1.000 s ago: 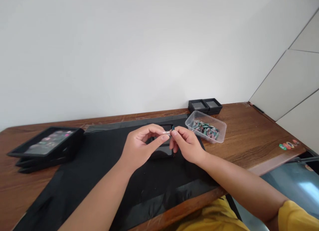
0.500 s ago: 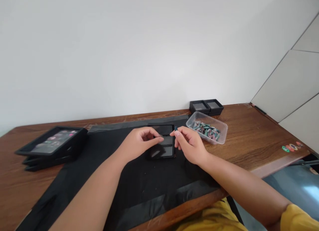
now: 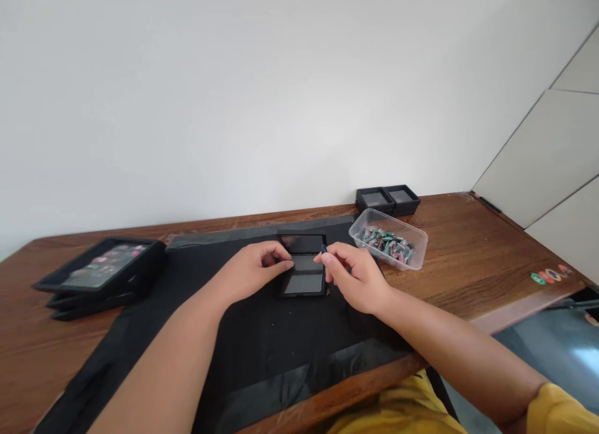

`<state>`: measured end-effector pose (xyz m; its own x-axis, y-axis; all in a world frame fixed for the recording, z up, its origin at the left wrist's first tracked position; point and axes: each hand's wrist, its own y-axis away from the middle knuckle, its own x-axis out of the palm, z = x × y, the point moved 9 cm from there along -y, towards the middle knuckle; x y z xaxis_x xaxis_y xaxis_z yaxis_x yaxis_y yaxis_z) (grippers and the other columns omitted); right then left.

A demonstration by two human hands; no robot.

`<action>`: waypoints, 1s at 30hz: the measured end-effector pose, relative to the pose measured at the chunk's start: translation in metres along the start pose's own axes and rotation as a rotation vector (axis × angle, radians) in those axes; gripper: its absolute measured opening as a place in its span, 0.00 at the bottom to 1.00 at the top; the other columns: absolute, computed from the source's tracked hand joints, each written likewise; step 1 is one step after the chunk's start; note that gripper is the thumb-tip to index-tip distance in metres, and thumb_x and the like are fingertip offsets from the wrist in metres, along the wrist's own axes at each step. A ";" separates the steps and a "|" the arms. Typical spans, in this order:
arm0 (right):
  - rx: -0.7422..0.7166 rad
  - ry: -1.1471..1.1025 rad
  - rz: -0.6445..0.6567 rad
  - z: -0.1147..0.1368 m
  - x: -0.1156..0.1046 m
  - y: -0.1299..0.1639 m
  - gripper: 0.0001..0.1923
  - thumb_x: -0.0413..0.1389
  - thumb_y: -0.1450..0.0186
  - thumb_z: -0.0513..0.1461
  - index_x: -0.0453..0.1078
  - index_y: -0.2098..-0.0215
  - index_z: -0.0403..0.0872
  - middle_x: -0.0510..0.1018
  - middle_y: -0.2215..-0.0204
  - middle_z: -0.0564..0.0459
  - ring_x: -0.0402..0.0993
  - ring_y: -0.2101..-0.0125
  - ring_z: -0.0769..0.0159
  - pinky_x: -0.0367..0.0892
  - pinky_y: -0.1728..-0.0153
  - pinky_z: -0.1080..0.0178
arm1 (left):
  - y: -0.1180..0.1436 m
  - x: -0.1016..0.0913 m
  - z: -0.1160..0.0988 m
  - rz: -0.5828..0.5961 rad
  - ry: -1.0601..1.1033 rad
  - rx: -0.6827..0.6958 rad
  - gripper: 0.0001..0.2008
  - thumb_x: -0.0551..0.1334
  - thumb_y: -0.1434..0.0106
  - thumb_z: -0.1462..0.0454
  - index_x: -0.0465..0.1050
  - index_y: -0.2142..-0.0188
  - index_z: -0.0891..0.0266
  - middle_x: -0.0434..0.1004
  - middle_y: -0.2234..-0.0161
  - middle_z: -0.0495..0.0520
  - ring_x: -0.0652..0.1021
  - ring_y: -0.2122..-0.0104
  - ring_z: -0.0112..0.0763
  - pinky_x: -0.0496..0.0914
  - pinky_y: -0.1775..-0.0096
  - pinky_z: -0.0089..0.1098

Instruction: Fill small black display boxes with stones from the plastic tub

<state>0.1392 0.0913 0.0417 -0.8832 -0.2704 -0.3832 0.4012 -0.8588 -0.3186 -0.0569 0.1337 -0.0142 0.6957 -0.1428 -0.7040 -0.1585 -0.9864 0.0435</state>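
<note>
An open black case [image 3: 302, 294] with two glossy panels lies on the black mat, one panel behind the other. Above its right edge, my right hand [image 3: 356, 276] is closed in a pinch on a small dark blue piece [image 3: 323, 249]. My left hand [image 3: 262, 263] is over the case's left side, thumb and fingers curled toward each other near the panel. Whatever lies between those left fingertips, if anything, is too small to make out. A clear plastic tub [image 3: 421, 250] holding many small green and pink pieces [image 3: 387, 241] stands just beyond my right hand.
At the left, several black framed boxes [image 3: 100, 265] are stacked, the top one showing pink and pale pieces under its window. More black frames [image 3: 388, 200] stand by the wall at the back right. Round stickers [image 3: 552, 276] mark the wooden table's [image 3: 461, 253] right side.
My left hand has moved left, from over the middle of the case to its left side. My right hand has shifted slightly left and down with the dark blue piece.
</note>
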 end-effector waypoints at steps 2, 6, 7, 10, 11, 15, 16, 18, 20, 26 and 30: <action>-0.004 0.003 -0.001 0.001 0.000 0.000 0.16 0.50 0.26 0.47 0.72 0.66 0.47 0.74 0.78 0.57 0.69 0.77 0.71 0.60 0.73 0.67 | -0.001 -0.002 0.003 -0.027 0.020 -0.012 0.21 0.64 0.46 0.43 0.78 0.69 0.57 0.75 0.77 0.48 0.73 0.75 0.34 0.64 0.71 0.33; 0.001 0.012 0.000 0.002 -0.001 -0.001 0.15 0.51 0.26 0.46 0.73 0.65 0.47 0.75 0.78 0.57 0.68 0.77 0.70 0.61 0.72 0.66 | 0.000 -0.001 0.000 -0.010 0.116 -0.013 0.21 0.66 0.47 0.43 0.78 0.69 0.58 0.79 0.74 0.50 0.76 0.73 0.36 0.68 0.68 0.35; -0.002 0.014 -0.002 0.002 -0.001 -0.001 0.15 0.51 0.26 0.46 0.72 0.66 0.47 0.74 0.78 0.57 0.68 0.77 0.70 0.61 0.72 0.66 | 0.001 -0.002 -0.003 -0.019 0.145 -0.008 0.21 0.67 0.47 0.43 0.77 0.69 0.58 0.80 0.73 0.51 0.77 0.72 0.36 0.69 0.67 0.35; -0.008 0.021 -0.006 0.004 -0.003 -0.001 0.15 0.50 0.26 0.45 0.72 0.66 0.47 0.74 0.78 0.57 0.68 0.76 0.70 0.61 0.71 0.66 | 0.005 -0.007 -0.015 -0.046 0.221 0.017 0.21 0.67 0.46 0.43 0.77 0.69 0.58 0.81 0.71 0.52 0.79 0.69 0.37 0.72 0.64 0.36; -0.007 0.025 -0.005 0.004 -0.003 -0.001 0.14 0.50 0.26 0.44 0.72 0.66 0.47 0.74 0.77 0.57 0.68 0.76 0.70 0.61 0.71 0.66 | 0.007 -0.007 -0.018 -0.038 0.232 0.028 0.21 0.67 0.45 0.43 0.77 0.70 0.58 0.82 0.70 0.53 0.79 0.69 0.38 0.72 0.64 0.36; 0.007 0.048 -0.001 0.003 -0.004 -0.002 0.15 0.50 0.26 0.44 0.71 0.67 0.47 0.73 0.78 0.57 0.67 0.77 0.71 0.60 0.72 0.66 | 0.011 -0.001 -0.029 0.029 0.148 0.069 0.20 0.64 0.42 0.43 0.79 0.71 0.57 0.81 0.72 0.52 0.78 0.70 0.38 0.71 0.67 0.35; 0.011 0.053 0.000 0.003 -0.004 -0.002 0.15 0.50 0.26 0.44 0.71 0.68 0.47 0.73 0.78 0.57 0.67 0.77 0.71 0.59 0.72 0.66 | 0.011 0.002 -0.030 0.046 0.117 0.077 0.20 0.64 0.42 0.43 0.79 0.71 0.56 0.81 0.73 0.51 0.77 0.71 0.37 0.70 0.68 0.35; 0.019 0.065 0.005 0.001 -0.004 -0.002 0.15 0.50 0.27 0.44 0.71 0.68 0.47 0.73 0.78 0.57 0.67 0.77 0.70 0.59 0.72 0.66 | 0.012 0.006 -0.031 0.071 0.074 0.079 0.20 0.62 0.41 0.44 0.80 0.72 0.56 0.80 0.73 0.51 0.77 0.71 0.37 0.69 0.69 0.34; 0.023 0.084 0.010 0.000 -0.003 -0.002 0.14 0.51 0.27 0.44 0.71 0.68 0.48 0.73 0.78 0.57 0.68 0.76 0.70 0.59 0.72 0.66 | 0.012 0.008 -0.030 0.085 0.043 0.073 0.20 0.61 0.39 0.44 0.81 0.71 0.55 0.81 0.72 0.51 0.77 0.71 0.38 0.68 0.69 0.34; 0.040 0.124 0.030 -0.001 0.000 -0.002 0.14 0.52 0.27 0.44 0.71 0.69 0.47 0.73 0.79 0.57 0.67 0.77 0.70 0.57 0.74 0.66 | 0.014 0.007 -0.035 0.056 -0.039 0.088 0.22 0.57 0.35 0.44 0.82 0.68 0.54 0.84 0.68 0.52 0.80 0.66 0.42 0.69 0.67 0.35; 0.033 0.138 0.033 0.001 -0.001 -0.002 0.14 0.51 0.27 0.44 0.72 0.68 0.47 0.73 0.78 0.57 0.67 0.77 0.70 0.56 0.73 0.66 | 0.014 0.009 -0.035 0.075 -0.062 0.087 0.22 0.57 0.36 0.44 0.84 0.66 0.53 0.85 0.66 0.52 0.81 0.65 0.43 0.70 0.66 0.35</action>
<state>0.1389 0.0930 0.0435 -0.8268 -0.2385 -0.5094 0.4193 -0.8650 -0.2757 -0.0278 0.1157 0.0050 0.6352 -0.2084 -0.7437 -0.2706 -0.9619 0.0384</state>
